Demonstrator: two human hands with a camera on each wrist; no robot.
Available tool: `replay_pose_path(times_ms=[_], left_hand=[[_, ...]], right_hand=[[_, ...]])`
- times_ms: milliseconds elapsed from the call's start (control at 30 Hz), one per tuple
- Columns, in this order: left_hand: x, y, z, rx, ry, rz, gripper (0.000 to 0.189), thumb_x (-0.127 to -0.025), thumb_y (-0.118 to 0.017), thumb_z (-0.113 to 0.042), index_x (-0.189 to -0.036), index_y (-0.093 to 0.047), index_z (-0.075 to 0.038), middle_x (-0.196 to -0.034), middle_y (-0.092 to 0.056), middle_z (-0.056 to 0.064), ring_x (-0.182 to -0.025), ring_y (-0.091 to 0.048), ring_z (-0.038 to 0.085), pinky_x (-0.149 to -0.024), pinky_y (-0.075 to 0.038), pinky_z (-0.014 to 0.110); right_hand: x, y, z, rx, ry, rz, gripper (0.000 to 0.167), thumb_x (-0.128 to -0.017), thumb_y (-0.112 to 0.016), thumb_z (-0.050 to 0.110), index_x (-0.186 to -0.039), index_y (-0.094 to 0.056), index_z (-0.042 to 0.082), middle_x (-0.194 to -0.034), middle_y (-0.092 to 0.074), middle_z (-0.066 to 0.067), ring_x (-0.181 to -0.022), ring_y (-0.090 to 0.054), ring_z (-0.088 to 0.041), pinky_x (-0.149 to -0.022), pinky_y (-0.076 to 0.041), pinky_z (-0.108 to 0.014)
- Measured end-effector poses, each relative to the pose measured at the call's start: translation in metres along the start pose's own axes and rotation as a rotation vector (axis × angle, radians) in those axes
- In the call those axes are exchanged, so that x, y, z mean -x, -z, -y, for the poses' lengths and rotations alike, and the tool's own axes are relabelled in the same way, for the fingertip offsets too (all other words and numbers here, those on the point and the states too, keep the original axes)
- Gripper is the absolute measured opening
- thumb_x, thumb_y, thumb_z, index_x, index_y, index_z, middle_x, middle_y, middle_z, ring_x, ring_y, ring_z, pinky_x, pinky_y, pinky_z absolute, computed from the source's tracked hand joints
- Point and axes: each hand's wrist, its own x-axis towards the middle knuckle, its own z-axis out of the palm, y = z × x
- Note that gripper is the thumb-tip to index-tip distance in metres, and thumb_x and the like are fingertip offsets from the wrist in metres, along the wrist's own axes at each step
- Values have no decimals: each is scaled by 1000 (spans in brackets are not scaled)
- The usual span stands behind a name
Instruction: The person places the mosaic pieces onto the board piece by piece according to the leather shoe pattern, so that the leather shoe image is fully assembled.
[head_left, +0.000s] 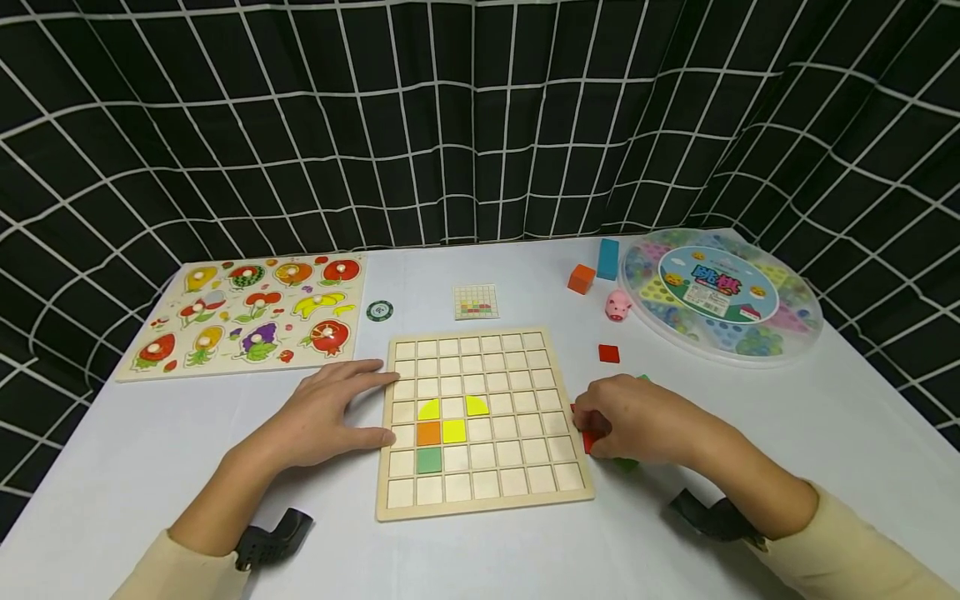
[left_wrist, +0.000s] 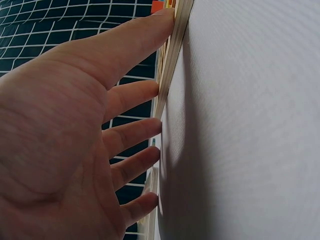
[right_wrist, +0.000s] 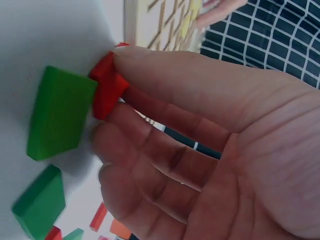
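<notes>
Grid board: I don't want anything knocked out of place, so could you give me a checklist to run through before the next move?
1. Left hand touching the grid board at its left edge: ok, thumb and index finger meet it.
2. Right hand gripping a red piece: ok, pinched beside the board.
3. Red piece lifted off the table: cannot tell.
4. Space around that grip: not ok, a green piece lies close by.
5. Orange square and green square inside their cells: ok.
6. Pattern card matched cell by cell: cannot tell, too small.
</notes>
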Motion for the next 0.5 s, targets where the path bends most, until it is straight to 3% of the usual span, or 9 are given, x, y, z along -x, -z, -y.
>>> replay_pose_path(times_ms=[200,500], left_hand=[[-1,0,0,-2,-6,-1,75,-82,-83,-50,-148,-57,-26,-160,-46,9,-150,-34,38,-118,-27,68],[-1,1,-1,1,-12,0,76,-82,-82,-53,-148,-58,-26,-160,-46,10,-150,-35,40,-117,-27,69]], right_hand=[[-2,-1,-1,-20,11,-6,27,-79,-88,10,-85,-65,24,-75,-56,9,-74,-51,-10,-61,-44,-24],[-5,15,-14,-288,135,17,21,-82,-83,5,-84,-68,20,-75,-61,6,-73,-57,-14,-62,-50,-24]])
